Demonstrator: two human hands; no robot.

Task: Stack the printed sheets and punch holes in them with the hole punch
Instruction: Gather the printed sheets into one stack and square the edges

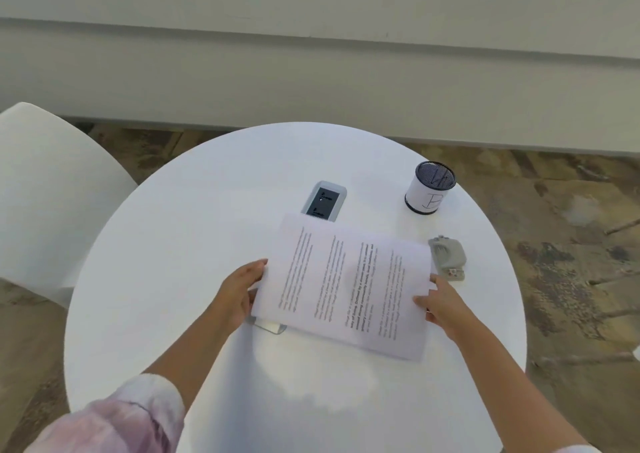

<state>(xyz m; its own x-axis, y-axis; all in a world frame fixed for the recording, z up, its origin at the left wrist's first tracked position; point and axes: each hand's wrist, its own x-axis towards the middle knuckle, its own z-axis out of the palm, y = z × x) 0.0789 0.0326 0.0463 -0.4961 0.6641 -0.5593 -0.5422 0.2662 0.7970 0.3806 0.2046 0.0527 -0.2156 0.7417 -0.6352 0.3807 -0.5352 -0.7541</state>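
Two hands hold one stack of printed sheets [349, 286] above a round white table [173, 244]. Left hand [239, 293]: fingers curled under the stack's left short edge, thumb on top; fingertips hidden beneath the paper. Right hand [441, 300]: thumb and fingers pinching the right short edge near its lower corner; the fingers under the sheets are not visible. Stack: long axis runs left to right across the table, tilted so the right end sits nearer the person; text lines run across the short dimension, blurred and unreadable. How many sheets it holds cannot be told.

Partly hidden items: a clear or white flat object [268, 326] under the stack's near left corner, only a small corner showing, identity unclear; a grey-framed inset panel with a dark face [323, 199] in the tabletop, its near end covered by the stack's far edge.

Grey hole punch [446, 255]: on the table just beyond the stack's right edge, its left side slightly overlapped by paper.

Mesh cup with a white label [430, 189]: upright, far right of the table. White chair [45, 189]: left, cut off by the frame. Pinkish sleeve [117, 421]: lower left, cropped.
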